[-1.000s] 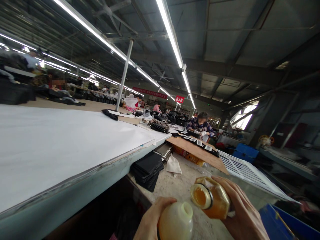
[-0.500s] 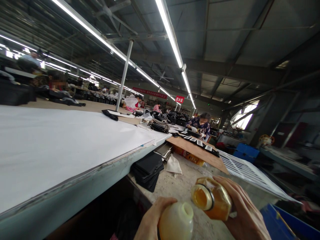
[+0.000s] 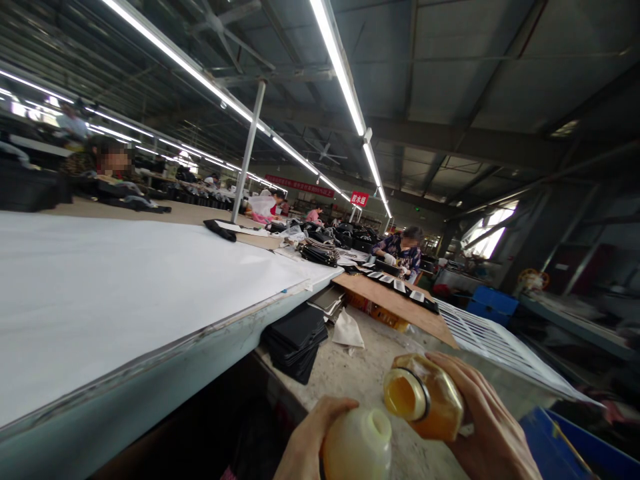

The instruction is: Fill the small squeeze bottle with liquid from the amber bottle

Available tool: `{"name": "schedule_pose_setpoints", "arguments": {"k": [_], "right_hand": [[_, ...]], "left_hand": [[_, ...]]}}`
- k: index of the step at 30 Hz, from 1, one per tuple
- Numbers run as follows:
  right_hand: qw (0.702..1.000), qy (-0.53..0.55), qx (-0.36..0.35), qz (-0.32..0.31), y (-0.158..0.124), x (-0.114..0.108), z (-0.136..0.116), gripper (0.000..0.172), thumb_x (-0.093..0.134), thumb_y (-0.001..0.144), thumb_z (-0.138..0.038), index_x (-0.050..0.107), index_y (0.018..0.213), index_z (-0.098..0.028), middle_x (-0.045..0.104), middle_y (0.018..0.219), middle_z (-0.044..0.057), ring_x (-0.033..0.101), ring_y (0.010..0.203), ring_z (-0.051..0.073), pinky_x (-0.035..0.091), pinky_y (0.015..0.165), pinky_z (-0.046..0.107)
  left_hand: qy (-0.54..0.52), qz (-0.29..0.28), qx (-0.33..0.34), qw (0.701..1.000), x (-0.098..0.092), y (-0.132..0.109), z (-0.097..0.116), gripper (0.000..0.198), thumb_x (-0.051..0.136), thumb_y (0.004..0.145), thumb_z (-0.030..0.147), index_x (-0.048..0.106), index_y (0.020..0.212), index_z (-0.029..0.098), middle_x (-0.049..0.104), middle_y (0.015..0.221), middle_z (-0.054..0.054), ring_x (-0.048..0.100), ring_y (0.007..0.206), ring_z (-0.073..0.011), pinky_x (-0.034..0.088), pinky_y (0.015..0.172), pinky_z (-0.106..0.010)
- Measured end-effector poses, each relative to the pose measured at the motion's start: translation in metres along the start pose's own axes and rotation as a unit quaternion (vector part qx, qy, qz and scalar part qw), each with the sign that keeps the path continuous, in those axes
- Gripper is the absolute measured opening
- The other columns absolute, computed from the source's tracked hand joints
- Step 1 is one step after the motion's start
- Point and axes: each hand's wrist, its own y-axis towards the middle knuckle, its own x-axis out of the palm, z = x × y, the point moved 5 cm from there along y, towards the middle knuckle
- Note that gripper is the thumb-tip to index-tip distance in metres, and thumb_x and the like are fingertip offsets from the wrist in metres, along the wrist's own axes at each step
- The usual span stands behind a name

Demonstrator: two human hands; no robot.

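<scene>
Two containers are up at the bottom edge of the head view, one in each hand. The left hand (image 3: 307, 443) is wrapped round a pale yellow bottle (image 3: 356, 445), fingers closed on its side, its open neck pointing up. The right hand (image 3: 487, 427) clamps an amber jar (image 3: 425, 402), which is tipped on its side, its dark-rimmed mouth facing left and sitting just above and beside the bottle's neck; whether anything runs between them cannot be told. Beneath both lies a speckled lower bench (image 3: 350, 373), and on it, well back from the hands, a stack of black sheets (image 3: 295, 339) tucked under the lip of the long table with its white sheet (image 3: 125, 287), plus a crumpled white cloth (image 3: 347, 330) just right of the stack. Past that, a brown board (image 3: 395, 303) angles across the bench with small black and white pieces lined along it, and a white slatted panel (image 3: 495, 347) stretches off to its right. A blue bin (image 3: 575, 450) crowds the right hand's wrist at the lower right corner. Far down the line, a co-worker (image 3: 403, 252) in a patterned top bends over a table.
</scene>
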Motion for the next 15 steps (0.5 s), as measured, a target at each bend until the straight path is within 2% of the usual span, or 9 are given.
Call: {"name": "schedule_pose_setpoints", "arguments": {"k": [6,12,15], "right_hand": [[1.000,0.009,0.006,-0.003,0.000,0.001,0.000,0.050,0.060,0.089,-0.025,0.048,0.137,-0.020,0.066,0.125,0.009,0.065,0.114,0.024,0.054,0.098,0.034],[1.000,0.010,0.005,-0.002,-0.003,0.001,0.002,0.048,0.060,0.090,-0.025,0.048,0.136,-0.019,0.064,0.126,0.009,0.062,0.117,0.023,0.053,0.100,0.034],[1.000,0.006,0.001,-0.007,-0.005,0.003,0.003,0.050,0.060,0.090,-0.024,0.047,0.138,-0.019,0.063,0.128,0.009,0.062,0.117,0.023,0.054,0.098,0.034]], "left_hand": [[-0.012,0.015,-0.021,1.000,0.004,0.002,-0.009,0.078,0.092,0.055,0.037,0.063,0.125,0.024,0.063,0.121,-0.009,0.061,0.114,-0.0340,0.047,0.099,-0.038],[-0.076,-0.020,-0.020,0.997,0.008,0.005,-0.023,0.085,0.093,0.057,0.051,0.060,0.130,0.025,0.063,0.125,-0.011,0.060,0.114,-0.0354,0.047,0.096,-0.039],[-0.107,-0.031,-0.019,0.994,0.010,0.006,-0.028,0.093,0.098,0.047,0.052,0.062,0.129,0.026,0.063,0.123,-0.010,0.059,0.114,-0.0351,0.047,0.096,-0.038]]}}
